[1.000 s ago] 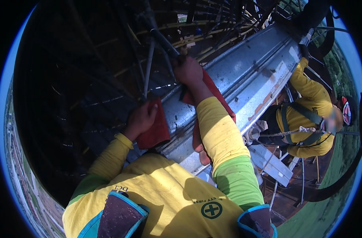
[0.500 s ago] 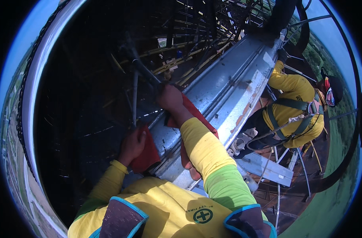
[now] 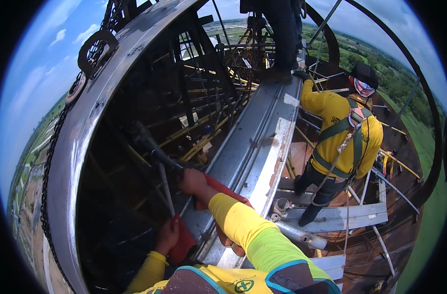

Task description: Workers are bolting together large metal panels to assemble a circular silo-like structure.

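My right hand (image 3: 193, 181) is closed round the near end of a dark pipe (image 3: 154, 149) that slants away into shadow. Lower and to the left, my left hand (image 3: 167, 236) is curled at the bottom end of a thin grey rod (image 3: 166, 188); its fingers are partly hidden. The rod's top meets the dark pipe. Red cloth (image 3: 184, 241) lies against both hands; whether it is clothing I cannot tell. Beneath my arms runs a long galvanized metal plank (image 3: 255, 132), scuffed and ribbed lengthwise.
A co-worker (image 3: 343, 132) in yellow, wearing a harness, stands right of the plank, one gloved hand on its far end. Another person's dark legs (image 3: 280, 44) stand there. A curved steel rim (image 3: 88, 142) with a chain bounds the left, beside a deep shadowed drop. Scaffold tubes (image 3: 199, 142) crisscross below.
My view has tilted upward, bringing in more horizon and the far person's legs. The co-worker is more upright, head turned. Both my hands keep their hold.
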Demonstrator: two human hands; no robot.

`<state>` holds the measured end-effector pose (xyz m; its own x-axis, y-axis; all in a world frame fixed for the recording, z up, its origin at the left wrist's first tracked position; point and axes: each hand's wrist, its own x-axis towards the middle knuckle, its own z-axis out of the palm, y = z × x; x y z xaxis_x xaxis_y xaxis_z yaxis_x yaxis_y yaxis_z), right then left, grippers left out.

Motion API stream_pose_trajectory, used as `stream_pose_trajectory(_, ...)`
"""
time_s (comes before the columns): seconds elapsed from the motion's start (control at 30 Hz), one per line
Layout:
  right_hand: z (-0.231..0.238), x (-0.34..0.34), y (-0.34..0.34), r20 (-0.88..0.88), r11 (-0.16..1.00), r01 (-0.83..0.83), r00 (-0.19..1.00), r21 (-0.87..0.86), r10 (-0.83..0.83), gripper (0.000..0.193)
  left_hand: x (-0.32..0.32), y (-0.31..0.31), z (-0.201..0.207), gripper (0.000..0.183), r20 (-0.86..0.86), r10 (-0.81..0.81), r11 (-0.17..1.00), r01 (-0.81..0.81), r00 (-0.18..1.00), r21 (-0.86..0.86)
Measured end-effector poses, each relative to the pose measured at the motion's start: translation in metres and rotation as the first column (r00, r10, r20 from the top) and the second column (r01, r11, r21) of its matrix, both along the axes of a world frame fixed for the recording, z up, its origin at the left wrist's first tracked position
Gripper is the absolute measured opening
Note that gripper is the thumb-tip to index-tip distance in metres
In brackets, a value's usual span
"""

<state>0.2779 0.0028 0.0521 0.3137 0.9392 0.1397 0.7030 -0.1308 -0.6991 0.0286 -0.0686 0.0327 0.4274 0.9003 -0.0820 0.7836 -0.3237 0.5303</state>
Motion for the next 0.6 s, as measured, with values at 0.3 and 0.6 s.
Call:
stream_pose_trajectory(0.3, -0.005, 0.003, 0.009, 0.028, 0.997, -0.012, 1.000, 0.072, 0.010, 0.035, -0.001, 0.007, -0.011, 0.049, 0.041, -0.019, 1.000, 0.019, 0.999, 0.005)
stream_pose_trajectory(0.6, -0.014, 0.001, 0.014, 0.069, 0.999, -0.002, 0.998, 0.040, -0.001, 0.033, -0.004, 0.006, -0.015, 0.048, 0.035, 0.004, 1.000, -0.004, 0.999, -0.019)
